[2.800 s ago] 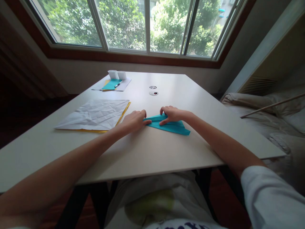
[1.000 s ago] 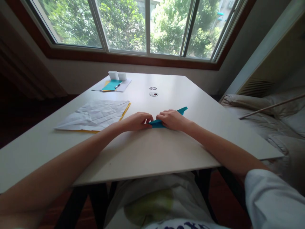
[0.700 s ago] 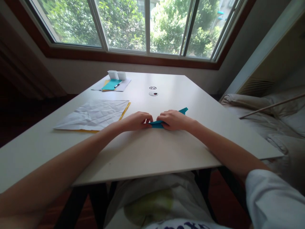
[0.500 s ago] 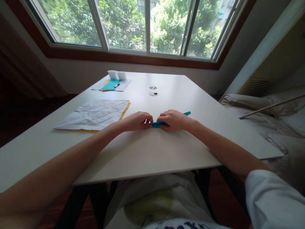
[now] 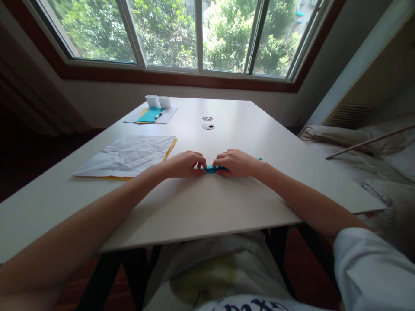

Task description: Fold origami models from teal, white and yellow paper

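Note:
A narrow strip of folded teal paper (image 5: pixel 212 169) lies low over the white table, stretched between my two hands. My left hand (image 5: pixel 187 164) pinches its left end, fingertips pressed together and pointing right. Over the strip's middle and right part lies my right hand (image 5: pixel 236 163), fingers curled down with the thumb beneath. Just past the right wrist a small teal tip of the paper sticks out. Most of the strip is hidden by the right hand, so its full shape cannot be made out.
Creased white paper (image 5: pixel 129 155) rests on a yellow sheet (image 5: pixel 171 149) left of my hands. Farther back are teal paper (image 5: pixel 151 115), a pen (image 5: pixel 160 114) and two small white containers (image 5: pixel 158 101). Round cable-hole covers (image 5: pixel 208 126) sit mid-table (image 5: pixel 207 207). A covered sofa (image 5: pixel 350 155) stands right.
The right end of the teal strip has dropped lower and shows less beyond my right hand. Both hands keep nearly the same place; the view has shifted slightly.

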{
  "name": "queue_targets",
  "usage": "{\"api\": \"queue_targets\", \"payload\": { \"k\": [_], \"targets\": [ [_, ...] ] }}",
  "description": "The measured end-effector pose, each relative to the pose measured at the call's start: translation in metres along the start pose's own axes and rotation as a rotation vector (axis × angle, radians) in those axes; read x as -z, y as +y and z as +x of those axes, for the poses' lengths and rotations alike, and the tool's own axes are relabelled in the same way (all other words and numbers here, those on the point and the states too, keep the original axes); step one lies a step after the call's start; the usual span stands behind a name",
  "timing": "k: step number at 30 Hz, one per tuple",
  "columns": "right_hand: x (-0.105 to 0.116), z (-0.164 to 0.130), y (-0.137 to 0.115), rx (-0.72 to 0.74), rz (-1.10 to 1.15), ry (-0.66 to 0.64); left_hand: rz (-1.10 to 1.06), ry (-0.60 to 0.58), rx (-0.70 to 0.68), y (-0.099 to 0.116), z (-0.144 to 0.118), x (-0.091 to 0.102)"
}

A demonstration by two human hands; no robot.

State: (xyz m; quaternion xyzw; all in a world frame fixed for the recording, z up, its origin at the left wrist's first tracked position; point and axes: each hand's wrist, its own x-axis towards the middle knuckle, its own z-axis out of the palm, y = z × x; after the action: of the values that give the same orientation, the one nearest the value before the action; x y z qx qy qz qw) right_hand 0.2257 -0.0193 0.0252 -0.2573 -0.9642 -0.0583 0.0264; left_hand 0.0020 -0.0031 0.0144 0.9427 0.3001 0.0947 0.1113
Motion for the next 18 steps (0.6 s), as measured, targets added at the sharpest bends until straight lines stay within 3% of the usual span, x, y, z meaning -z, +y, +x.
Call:
{"api": "queue_targets", "payload": {
  "k": [4, 12, 18],
  "targets": [
    [0.000, 0.000, 0.000, -0.003, 0.050, -0.003, -0.036, -0.027, -0.034, 0.001, 0.001, 0.002],
    [-0.003, 0.000, 0.007, -0.036, -0.010, 0.013, 0.047, 0.042, -0.025, 0.002, 0.003, -0.006],
    [-0.002, 0.000, 0.002, -0.074, 0.000, -0.015, 0.261, -0.064, 0.028, 0.020, -0.004, -0.005]
  ]
}}
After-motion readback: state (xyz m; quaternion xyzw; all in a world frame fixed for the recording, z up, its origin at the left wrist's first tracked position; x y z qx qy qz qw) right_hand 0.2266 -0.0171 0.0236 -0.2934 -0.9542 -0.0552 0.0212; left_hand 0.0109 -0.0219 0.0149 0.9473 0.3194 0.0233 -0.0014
